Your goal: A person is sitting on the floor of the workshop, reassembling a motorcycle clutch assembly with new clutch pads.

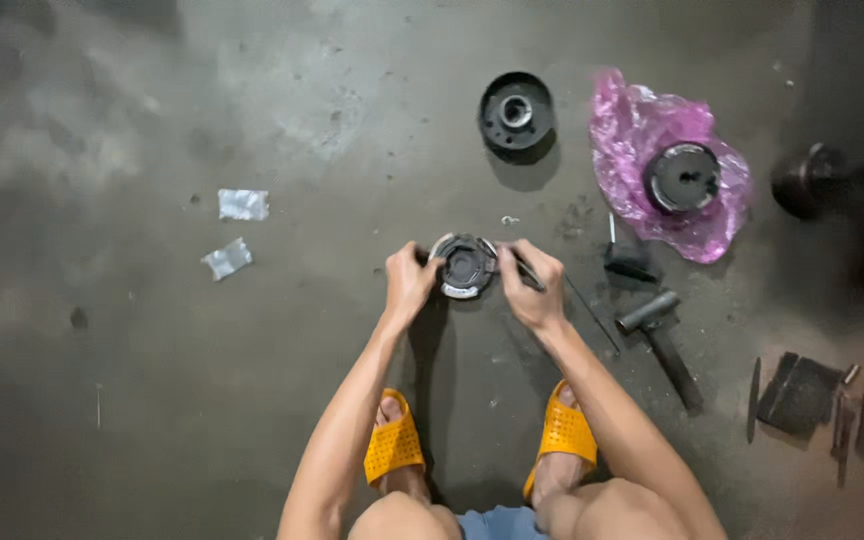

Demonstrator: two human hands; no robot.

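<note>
A round dark metal part with a shiny rim (pixel 465 267) lies on the concrete floor in front of me. My left hand (pixel 409 283) grips its left edge. My right hand (pixel 532 282) is closed on a thin dark tool (pixel 530 272) whose tip points at the part's right side. Whether the tip touches the part is hard to tell.
A black round hub (pixel 517 113) lies farther away. A second round part (pixel 683 177) rests on a pink plastic bag (pixel 632 130). A hammer (pixel 662 338), a thin rod (pixel 592 312) and flat dark tools (pixel 800 392) lie to the right. Two foil scraps (pixel 242 204) lie left.
</note>
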